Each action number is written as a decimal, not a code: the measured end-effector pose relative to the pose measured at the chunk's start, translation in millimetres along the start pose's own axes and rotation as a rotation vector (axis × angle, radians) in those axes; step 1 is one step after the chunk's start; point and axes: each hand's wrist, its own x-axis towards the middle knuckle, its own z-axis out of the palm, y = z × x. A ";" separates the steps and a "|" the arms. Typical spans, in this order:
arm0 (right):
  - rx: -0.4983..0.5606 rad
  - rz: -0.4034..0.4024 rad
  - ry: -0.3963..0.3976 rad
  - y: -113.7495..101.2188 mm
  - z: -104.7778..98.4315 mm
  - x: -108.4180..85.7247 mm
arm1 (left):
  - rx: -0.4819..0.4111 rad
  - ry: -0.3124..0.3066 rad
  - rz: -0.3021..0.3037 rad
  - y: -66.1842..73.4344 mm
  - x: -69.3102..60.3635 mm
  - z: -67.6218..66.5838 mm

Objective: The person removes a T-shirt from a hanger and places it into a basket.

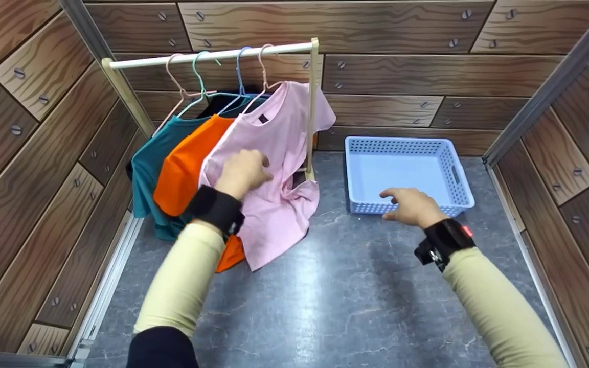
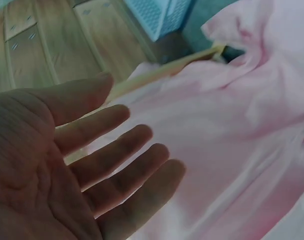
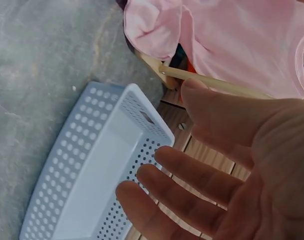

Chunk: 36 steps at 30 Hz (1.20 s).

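Left hand [image 1: 243, 173] wide, maybe touching pink shirt [image 1: 280, 148]. Right hand [image 1: 413, 206] wide, near right-side basket [image 1: 402, 171]. Hard tug could tip rack [image 1: 289, 48].

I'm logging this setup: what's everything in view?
Rack: one, beige, back left
Pink shirt: one, pink, rack's right end
Orange shirt: one, orange, left of pink shirt
Teal shirt: at least one, teal, further left
Dark clothing: count unclear, black, behind shirts
Hangers: four, pink (two), mint, blue, on rack
Basket: one, light blue, right of rack
Floor: one, grey, underneath
Walls: three, brown, left, back, right
Uprights: two, metallic grey, back corners
Left hand: one, bare, before pink shirt
Right hand: one, bare, by basket
Wristbands: two, black, beside each hand
Sleeves: two pale yellow, one black, beyond wristbands
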 end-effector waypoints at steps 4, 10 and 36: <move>0.005 -0.025 -0.010 -4.2 -7.7 2.7 | -0.032 0.037 -0.035 -8.0 -1.1 -30.6; 0.003 -0.017 -0.031 -7.4 -5.6 6.2 | -0.031 0.234 -0.147 -22.6 3.1 -56.3; 0.046 0.016 -0.108 -5.0 27.7 4.5 | 0.026 0.348 -0.128 -52.6 16.5 -51.0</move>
